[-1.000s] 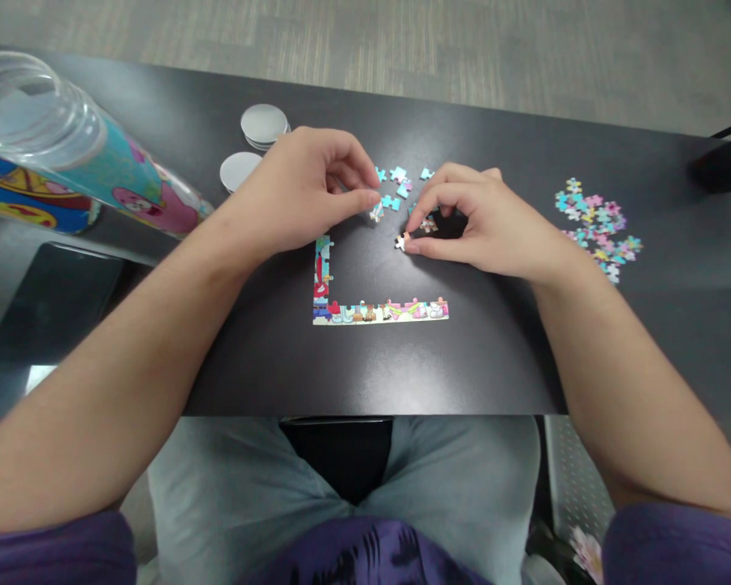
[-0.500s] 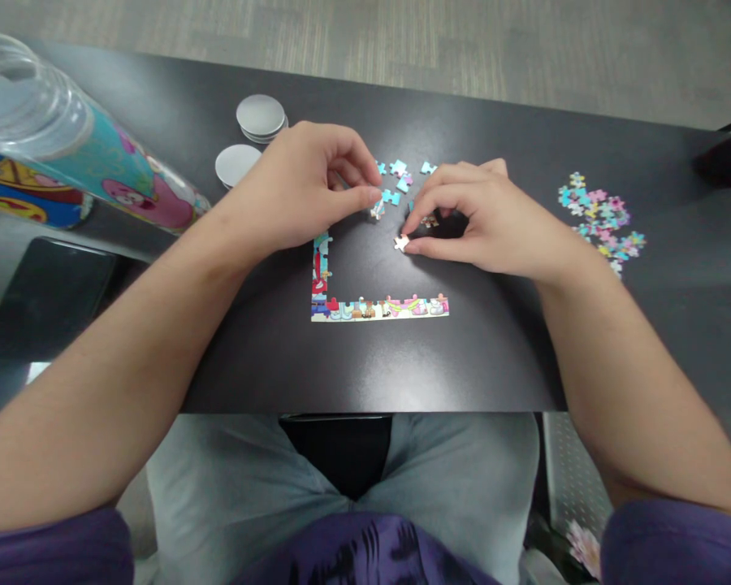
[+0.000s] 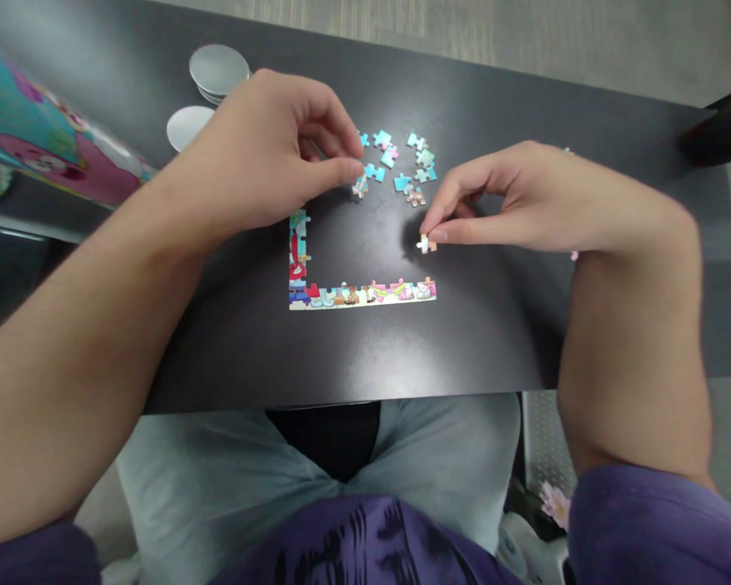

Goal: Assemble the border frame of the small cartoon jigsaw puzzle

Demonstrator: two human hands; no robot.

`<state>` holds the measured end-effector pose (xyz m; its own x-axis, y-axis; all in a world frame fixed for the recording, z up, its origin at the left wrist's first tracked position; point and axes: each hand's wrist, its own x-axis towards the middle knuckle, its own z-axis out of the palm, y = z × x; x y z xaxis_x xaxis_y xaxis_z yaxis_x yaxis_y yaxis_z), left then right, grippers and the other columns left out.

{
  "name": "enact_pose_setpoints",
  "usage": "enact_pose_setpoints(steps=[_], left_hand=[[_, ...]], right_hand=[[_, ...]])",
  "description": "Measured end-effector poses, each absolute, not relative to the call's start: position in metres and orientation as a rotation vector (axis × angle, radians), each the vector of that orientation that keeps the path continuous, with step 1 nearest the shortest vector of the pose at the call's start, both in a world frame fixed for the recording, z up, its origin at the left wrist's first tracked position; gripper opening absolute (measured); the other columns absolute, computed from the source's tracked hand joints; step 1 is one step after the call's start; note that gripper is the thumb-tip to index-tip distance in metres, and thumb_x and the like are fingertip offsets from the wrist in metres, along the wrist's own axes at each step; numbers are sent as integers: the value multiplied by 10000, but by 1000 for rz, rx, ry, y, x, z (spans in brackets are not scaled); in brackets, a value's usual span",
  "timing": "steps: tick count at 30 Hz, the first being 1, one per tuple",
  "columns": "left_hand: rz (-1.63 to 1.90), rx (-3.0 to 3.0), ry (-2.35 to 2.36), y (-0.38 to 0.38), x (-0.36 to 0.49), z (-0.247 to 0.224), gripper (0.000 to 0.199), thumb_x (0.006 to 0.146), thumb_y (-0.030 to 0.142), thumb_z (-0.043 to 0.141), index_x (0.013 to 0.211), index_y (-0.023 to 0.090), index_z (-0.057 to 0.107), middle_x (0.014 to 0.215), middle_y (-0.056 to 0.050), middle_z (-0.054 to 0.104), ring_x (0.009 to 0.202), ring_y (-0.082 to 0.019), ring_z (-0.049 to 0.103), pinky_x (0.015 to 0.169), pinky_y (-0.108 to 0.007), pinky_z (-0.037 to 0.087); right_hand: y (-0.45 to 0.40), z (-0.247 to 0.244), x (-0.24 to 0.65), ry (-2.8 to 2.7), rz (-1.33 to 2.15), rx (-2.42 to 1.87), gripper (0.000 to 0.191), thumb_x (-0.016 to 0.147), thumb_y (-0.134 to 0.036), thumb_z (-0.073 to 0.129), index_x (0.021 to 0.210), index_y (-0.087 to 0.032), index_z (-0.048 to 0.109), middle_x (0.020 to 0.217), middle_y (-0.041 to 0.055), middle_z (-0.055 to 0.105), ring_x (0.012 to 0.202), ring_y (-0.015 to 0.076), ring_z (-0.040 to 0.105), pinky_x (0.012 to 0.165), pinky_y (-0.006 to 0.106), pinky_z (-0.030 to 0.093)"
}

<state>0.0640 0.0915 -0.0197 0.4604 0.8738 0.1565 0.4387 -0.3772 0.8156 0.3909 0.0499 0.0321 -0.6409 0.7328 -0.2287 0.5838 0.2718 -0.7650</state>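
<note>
My right hand [image 3: 487,203] pinches a small jigsaw puzzle piece [image 3: 425,244] between thumb and index finger, just above the dark table. My left hand [image 3: 304,150] hovers by the loose puzzle pieces [image 3: 390,157], its fingers curled and thumb slightly apart from them. One piece [image 3: 360,187] lies right beside that thumb tip. Nearer to me, joined pieces make an L-shaped puzzle border [image 3: 365,296], with a bottom row and a left column. My left hand and wrist partly cover the area above the column.
White round discs lie at the upper left, a stack [image 3: 219,69] and another disc [image 3: 188,127]. A cartoon-printed container [image 3: 61,138] stands at the left edge. A dark object [image 3: 715,134] sits far right. My right forearm hides most of another heap of pieces.
My right hand has moved right with its puzzle piece, away from the loose pieces, uncovering several of them. My left hand keeps its place by the pieces. The camera view has shifted.
</note>
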Motion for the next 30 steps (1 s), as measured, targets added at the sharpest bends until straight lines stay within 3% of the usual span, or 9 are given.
enact_pose_setpoints(steps=[6, 11, 21, 27, 30], left_hand=[[738, 2025, 1121, 86, 64, -13, 240, 835, 625, 923, 944, 411, 912, 964, -45, 930, 801, -328, 749, 911, -657, 667], [724, 2032, 1171, 80, 67, -9, 288, 841, 585, 901, 994, 342, 926, 943, -64, 894, 829, -309, 754, 926, -618, 627], [662, 2063, 1249, 76, 68, -6, 361, 894, 639, 888, 1073, 328, 929, 1014, -85, 886, 881, -352, 764, 1000, -695, 642], [677, 2079, 1264, 73, 72, -3, 588, 899, 833, 857, 1061, 273, 930, 936, -84, 824, 884, -339, 782, 987, -689, 675], [652, 2094, 1252, 72, 71, -3, 632, 950, 898, 842, 1086, 289, 936, 984, -78, 853, 880, -299, 757, 976, -643, 658]], right_hand=[[50, 31, 398, -2350, 1469, -1259, 110, 1039, -376, 1056, 1097, -355, 965, 1002, -8, 932, 859, 251, 793, 784, 440, 611], [48, 29, 395, -2346, 1496, -1253, 125, 1041, -310, 1033, 1132, -364, 968, 1003, -15, 931, 860, 252, 805, 781, 443, 609], [46, 31, 389, -2366, 1534, -1317, 184, 1069, -183, 973, 1137, -354, 954, 978, -45, 936, 892, 234, 859, 826, 408, 665], [44, 33, 383, -2401, 1476, -1358, 200, 1074, -170, 909, 1118, -365, 919, 978, -80, 943, 917, 201, 879, 839, 380, 662], [44, 32, 383, -2409, 1474, -1349, 154, 1041, -245, 943, 1116, -377, 920, 966, -62, 949, 883, 232, 868, 808, 421, 664]])
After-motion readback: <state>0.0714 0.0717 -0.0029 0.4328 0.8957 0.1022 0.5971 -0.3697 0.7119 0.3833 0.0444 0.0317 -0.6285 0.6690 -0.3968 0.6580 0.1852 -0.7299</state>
